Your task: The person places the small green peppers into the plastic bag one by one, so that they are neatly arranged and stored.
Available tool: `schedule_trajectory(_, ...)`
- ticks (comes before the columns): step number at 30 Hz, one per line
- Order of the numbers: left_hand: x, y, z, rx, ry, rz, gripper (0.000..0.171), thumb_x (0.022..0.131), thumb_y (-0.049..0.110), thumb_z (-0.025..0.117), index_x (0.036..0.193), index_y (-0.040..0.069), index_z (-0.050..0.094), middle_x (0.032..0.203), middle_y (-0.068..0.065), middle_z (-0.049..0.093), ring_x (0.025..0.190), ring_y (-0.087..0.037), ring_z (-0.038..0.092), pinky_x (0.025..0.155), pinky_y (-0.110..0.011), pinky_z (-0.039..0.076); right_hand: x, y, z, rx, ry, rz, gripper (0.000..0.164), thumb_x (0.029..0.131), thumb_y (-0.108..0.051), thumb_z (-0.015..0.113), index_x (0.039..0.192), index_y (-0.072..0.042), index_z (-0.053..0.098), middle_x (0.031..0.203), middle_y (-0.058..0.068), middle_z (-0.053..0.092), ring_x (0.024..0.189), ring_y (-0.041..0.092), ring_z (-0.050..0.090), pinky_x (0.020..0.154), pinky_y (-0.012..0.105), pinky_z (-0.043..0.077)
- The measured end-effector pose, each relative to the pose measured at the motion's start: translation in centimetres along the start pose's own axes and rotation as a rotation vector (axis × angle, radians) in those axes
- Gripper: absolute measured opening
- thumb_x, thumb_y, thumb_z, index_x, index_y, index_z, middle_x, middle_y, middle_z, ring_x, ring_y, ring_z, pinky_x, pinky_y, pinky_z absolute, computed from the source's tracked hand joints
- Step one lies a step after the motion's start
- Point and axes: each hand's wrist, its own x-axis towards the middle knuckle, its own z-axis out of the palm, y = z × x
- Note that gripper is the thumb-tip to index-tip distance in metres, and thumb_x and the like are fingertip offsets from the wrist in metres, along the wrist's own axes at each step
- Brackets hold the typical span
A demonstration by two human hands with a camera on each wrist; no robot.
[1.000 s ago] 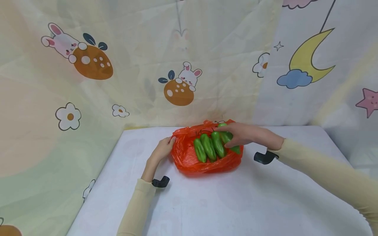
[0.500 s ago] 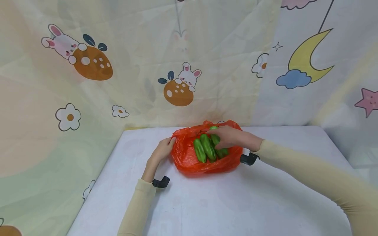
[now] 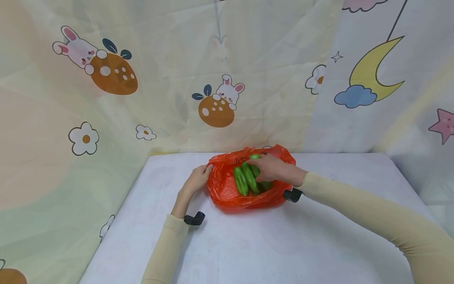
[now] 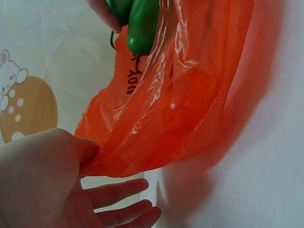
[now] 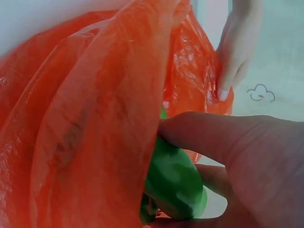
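Note:
In the head view, a red plastic bag (image 3: 221, 193) lies with its mouth spread, holding green chili peppers (image 3: 241, 181) side by side. My left hand (image 3: 196, 179) pinches the bag's left rim; the left wrist view shows thumb and index finger on the plastic (image 4: 156, 118), other fingers extended. Inside the bag's right half, my right hand (image 3: 271, 167) covers part of the peppers there. In the right wrist view its thumb and fingers close round a plump green pepper (image 5: 175, 175), partly hidden by the bag's side.
The bag rests near the back edge of a white-covered table (image 3: 227, 244). Behind it hangs a curtain (image 3: 170, 79) printed with rabbits, flowers and a moon. Each wrist carries a black camera mount (image 3: 194, 218).
My right hand has moved left over the peppers, and the pepper at its fingers has shifted left toward the others. My left hand has kept its grip on the bag's rim.

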Motion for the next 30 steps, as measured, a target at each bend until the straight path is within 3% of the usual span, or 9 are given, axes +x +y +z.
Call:
schedule_trajectory(10,0.08,0.06,0.06,-0.011,-0.008,-0.009,0.05,0.108,0.044,0.039,0.136,0.008,0.06,0.098,-0.007,0.066,0.092,-0.022,0.058,0.087,-0.037,0.053,0.16,-0.1,0.44,-0.007,-0.012,0.036,0.073,0.088,-0.026,0.076,0.153,-0.024,0.043,0.157,0.021,0.034,0.138,0.041,0.04,0.096,0.052,0.053)
schedule_trajectory(30,0.14,-0.08,0.17,-0.006,-0.007,0.006,0.048,0.108,0.043,0.04,0.134,0.009,0.061,0.103,-0.007,0.068,0.1,-0.024,0.059,0.103,-0.048,0.05,-0.18,-0.15,-0.02,-0.053,-0.018,-0.034,0.075,0.09,-0.033,0.075,0.155,-0.022,0.039,0.152,0.023,0.042,0.137,0.041,0.043,0.103,0.054,0.049)
